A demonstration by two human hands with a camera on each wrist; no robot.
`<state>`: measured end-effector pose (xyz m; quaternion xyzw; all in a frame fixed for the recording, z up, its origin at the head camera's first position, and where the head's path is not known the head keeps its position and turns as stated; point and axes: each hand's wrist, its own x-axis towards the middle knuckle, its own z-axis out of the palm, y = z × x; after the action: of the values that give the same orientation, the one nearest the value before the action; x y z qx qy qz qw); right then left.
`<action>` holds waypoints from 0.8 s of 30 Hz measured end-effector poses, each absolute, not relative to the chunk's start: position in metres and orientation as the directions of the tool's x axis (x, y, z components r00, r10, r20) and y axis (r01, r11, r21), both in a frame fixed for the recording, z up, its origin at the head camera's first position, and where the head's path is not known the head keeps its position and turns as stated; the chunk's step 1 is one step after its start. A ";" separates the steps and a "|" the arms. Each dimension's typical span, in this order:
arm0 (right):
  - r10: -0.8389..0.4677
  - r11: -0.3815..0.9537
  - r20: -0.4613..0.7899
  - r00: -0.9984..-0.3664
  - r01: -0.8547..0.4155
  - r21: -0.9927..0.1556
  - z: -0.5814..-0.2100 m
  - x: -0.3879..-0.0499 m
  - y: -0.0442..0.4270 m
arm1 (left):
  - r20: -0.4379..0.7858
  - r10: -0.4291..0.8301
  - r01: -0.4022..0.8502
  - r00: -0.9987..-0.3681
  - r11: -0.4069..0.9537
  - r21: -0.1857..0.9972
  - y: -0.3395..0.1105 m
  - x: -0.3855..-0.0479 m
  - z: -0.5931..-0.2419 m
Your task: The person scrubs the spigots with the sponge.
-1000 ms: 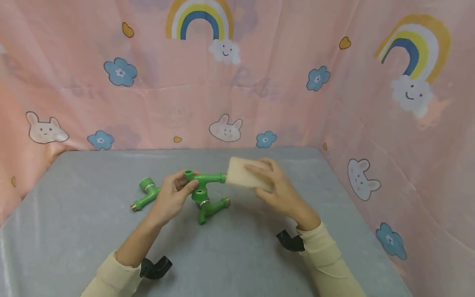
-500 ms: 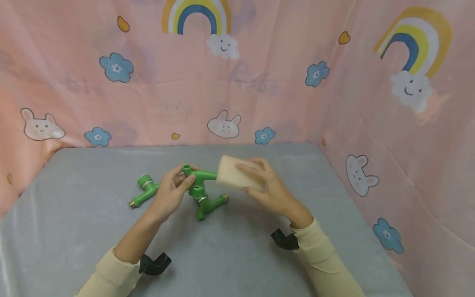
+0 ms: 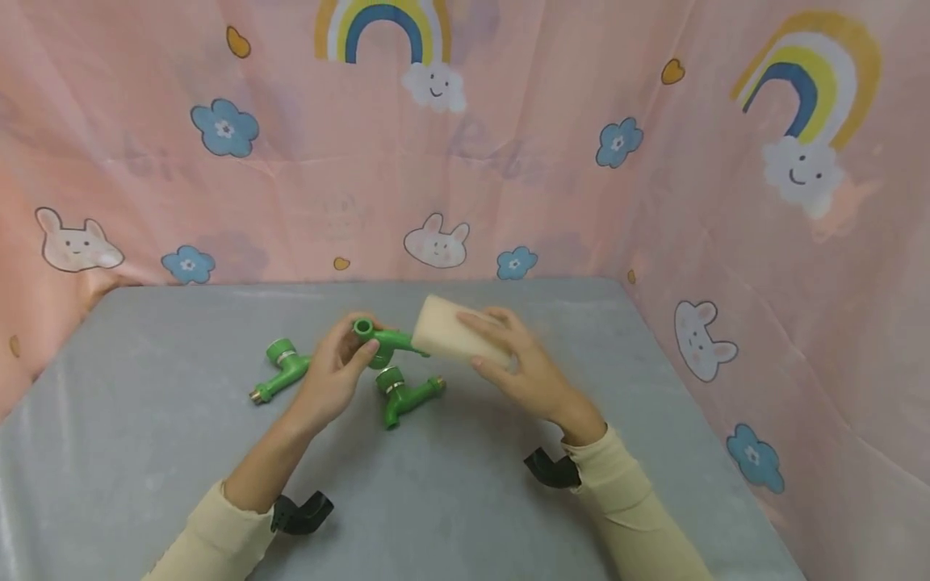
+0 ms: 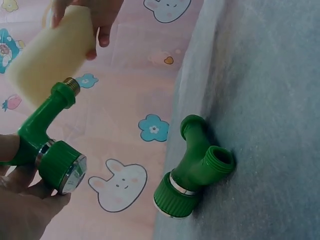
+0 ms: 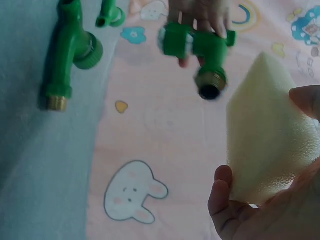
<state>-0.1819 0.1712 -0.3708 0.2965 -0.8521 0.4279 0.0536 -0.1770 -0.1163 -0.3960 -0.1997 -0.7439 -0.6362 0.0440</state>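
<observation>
My left hand (image 3: 328, 373) grips a green faucet (image 3: 392, 340) above the table, thumb in front; its brass threaded end points right. In the left wrist view the faucet's (image 4: 39, 125) ribbed green knob with a clear cap faces down. My right hand (image 3: 536, 373) holds a cream sponge (image 3: 452, 329) between thumb and fingers. The sponge (image 5: 265, 130) is close to the faucet's threaded end; whether they touch I cannot tell. Below, a second green faucet (image 3: 410, 397) lies on the table. A third green faucet (image 3: 285, 373) lies left, partly hidden by my left hand.
A grey cloth covers the table (image 3: 450, 500). Pink curtains (image 3: 523, 202) with rainbows and rabbits close off the back and sides. Black curved pieces (image 3: 303, 514) stick out at both wrists.
The sponge has moved left along the held faucet toward its threaded arm and tilted. The held faucet has turned, so its spout opening now faces the head camera more.
</observation>
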 end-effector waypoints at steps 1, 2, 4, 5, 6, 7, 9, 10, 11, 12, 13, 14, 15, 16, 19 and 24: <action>-0.474 0.458 0.328 -0.817 -0.547 -0.701 -0.372 -0.181 0.169 | 0.324 0.241 0.354 -0.915 0.096 0.930 -0.116 -0.175 -0.397; -0.484 0.458 0.310 -0.818 -0.539 -0.707 -0.374 -0.179 0.167 | 0.328 0.238 0.356 -0.914 0.086 0.930 -0.116 -0.174 -0.398; -0.487 0.471 0.279 -0.828 -0.518 -0.714 -0.375 -0.177 0.167 | 0.332 0.227 0.356 -0.916 0.074 0.932 -0.116 -0.172 -0.399; -0.483 0.480 0.270 -0.833 -0.509 -0.715 -0.375 -0.177 0.168 | 0.331 0.216 0.353 -0.919 0.071 0.933 -0.116 -0.171 -0.400; -0.472 0.489 0.264 -0.841 -0.499 -0.716 -0.375 -0.177 0.170 | 0.329 0.200 0.349 -0.923 0.073 0.934 -0.116 -0.171 -0.400; -0.462 0.498 0.260 -0.848 -0.490 -0.716 -0.374 -0.177 0.172 | 0.324 0.184 0.343 -0.928 0.077 0.936 -0.116 -0.172 -0.400; -0.438 0.513 0.267 -0.858 -0.483 -0.710 -0.372 -0.179 0.177 | 0.317 0.149 0.332 -0.937 0.085 0.939 -0.116 -0.174 -0.399; -0.425 0.518 0.279 -0.861 -0.483 -0.706 -0.370 -0.180 0.179 | 0.312 0.131 0.324 -0.941 0.087 0.942 -0.116 -0.176 -0.398; -0.412 0.518 0.295 -0.862 -0.489 -0.702 -0.370 -0.182 0.180 | 0.305 0.113 0.315 -0.946 0.092 0.944 -0.116 -0.177 -0.397; -0.398 0.516 0.313 -0.862 -0.493 -0.701 -0.369 -0.183 0.181 | 0.297 0.099 0.306 -0.950 0.093 0.947 -0.116 -0.178 -0.396; -0.387 0.511 0.336 -0.859 -0.503 -0.697 -0.368 -0.183 0.180 | 0.287 0.091 0.295 -0.954 0.094 0.951 -0.116 -0.179 -0.396; -0.379 0.509 0.365 -0.851 -0.521 -0.685 -0.369 -0.183 0.180 | 0.272 0.085 0.280 -0.958 0.088 0.956 -0.115 -0.180 -0.396; -0.376 0.506 0.398 -0.837 -0.546 -0.668 -0.369 -0.184 0.178 | 0.256 0.080 0.262 -0.963 0.082 0.962 -0.115 -0.179 -0.395; -0.377 0.501 0.436 -0.817 -0.576 -0.646 -0.370 -0.183 0.175 | 0.239 0.077 0.245 -0.968 0.076 0.967 -0.115 -0.179 -0.394; -0.398 0.508 0.550 -0.734 -0.676 -0.534 -0.374 -0.182 0.165 | 0.174 0.084 0.177 -0.981 0.029 0.984 -0.113 -0.178 -0.393; -0.392 0.580 0.646 -0.655 -0.721 -0.379 -0.379 -0.182 0.157 | 0.025 0.150 0.012 -0.988 -0.087 0.996 -0.112 -0.178 -0.392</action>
<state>-0.1820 0.1573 -0.3792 0.3269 -0.8512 0.3210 0.2560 -0.1782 -0.1124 -0.3920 -0.0599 -0.6738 -0.7350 -0.0469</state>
